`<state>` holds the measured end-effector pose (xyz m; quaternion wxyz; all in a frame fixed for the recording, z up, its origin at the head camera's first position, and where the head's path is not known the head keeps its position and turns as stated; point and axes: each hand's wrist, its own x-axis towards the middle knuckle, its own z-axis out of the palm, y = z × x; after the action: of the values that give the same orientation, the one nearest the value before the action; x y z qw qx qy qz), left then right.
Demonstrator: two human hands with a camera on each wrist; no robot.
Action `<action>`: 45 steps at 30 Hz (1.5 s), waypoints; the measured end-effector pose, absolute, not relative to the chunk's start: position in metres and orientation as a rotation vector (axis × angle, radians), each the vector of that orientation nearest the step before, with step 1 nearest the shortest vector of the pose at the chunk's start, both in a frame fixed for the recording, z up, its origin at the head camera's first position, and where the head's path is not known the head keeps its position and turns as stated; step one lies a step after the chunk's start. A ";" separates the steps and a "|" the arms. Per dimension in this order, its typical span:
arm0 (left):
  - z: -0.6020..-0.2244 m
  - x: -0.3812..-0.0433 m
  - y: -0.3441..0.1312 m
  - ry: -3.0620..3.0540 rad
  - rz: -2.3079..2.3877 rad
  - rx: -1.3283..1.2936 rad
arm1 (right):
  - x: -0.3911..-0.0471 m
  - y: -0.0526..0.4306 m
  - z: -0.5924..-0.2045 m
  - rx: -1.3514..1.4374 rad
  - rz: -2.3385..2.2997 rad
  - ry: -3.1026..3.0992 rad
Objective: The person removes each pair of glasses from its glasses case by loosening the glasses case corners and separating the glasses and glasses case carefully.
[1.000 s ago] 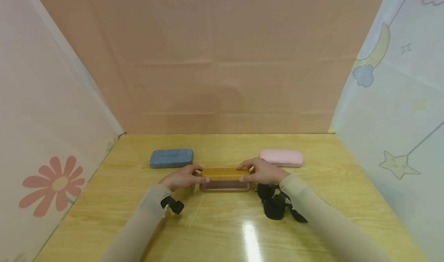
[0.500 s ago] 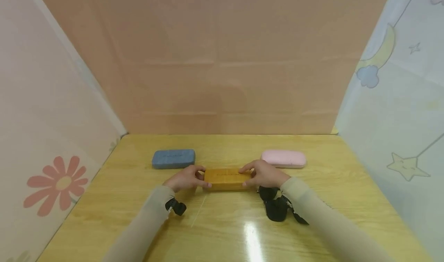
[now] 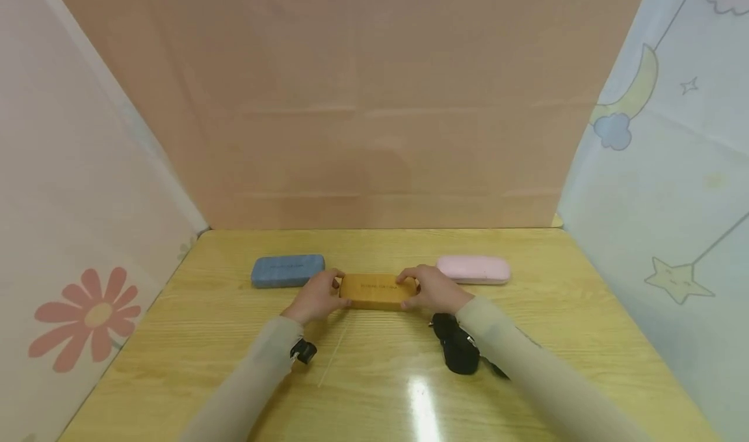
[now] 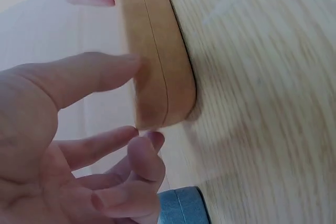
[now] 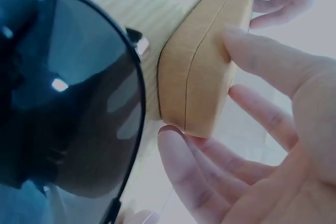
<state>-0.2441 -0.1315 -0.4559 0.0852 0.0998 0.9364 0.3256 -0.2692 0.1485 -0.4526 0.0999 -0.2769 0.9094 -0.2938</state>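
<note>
A mustard-yellow glasses case (image 3: pixel 377 287) sits on the table with its lid down. Dark lettering runs across its top, and a thin seam shows along its side in the left wrist view. My left hand (image 3: pixel 318 297) holds the left end, thumb on the front face and fingers round the end. At the other end my right hand (image 3: pixel 434 290) grips it the same way, thumb in front. Black sunglasses (image 3: pixel 459 351) lie just to the right, partly hidden under my right sleeve; one dark lens (image 5: pixel 79 93) looms large in the right wrist view.
Behind my left hand lies a blue glasses case (image 3: pixel 287 271). A pink glasses case (image 3: pixel 474 269) is behind my right hand. The wooden table (image 3: pixel 363 390) meets an orange-brown back panel (image 3: pixel 374 136) and patterned side panels.
The yellow case's lid has come down from partly raised to closed. Both hands have then shifted with the case slightly toward the back of the table.
</note>
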 end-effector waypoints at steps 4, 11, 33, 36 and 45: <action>-0.456 -0.242 -0.129 2.841 0.952 0.314 | -0.277 0.144 -0.453 -0.723 -0.852 2.709; -0.456 -0.235 -0.128 2.867 0.933 0.279 | -0.296 0.137 -0.455 -0.638 -0.810 2.731; -0.459 -0.230 -0.131 2.788 1.296 0.301 | -0.307 0.194 -0.422 -0.728 -0.521 2.931; -0.462 -0.230 -0.132 2.788 1.326 0.299 | -0.309 0.221 -0.423 -0.653 -0.437 2.939; -0.470 -0.227 -0.135 2.824 1.416 0.294 | -0.307 0.277 -0.450 -0.635 -0.329 3.038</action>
<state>-0.2274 -0.1353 -0.4702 -0.0156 0.0927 0.8900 0.4461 -0.3073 0.2767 -0.4496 0.0103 -0.2035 0.9733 -0.1055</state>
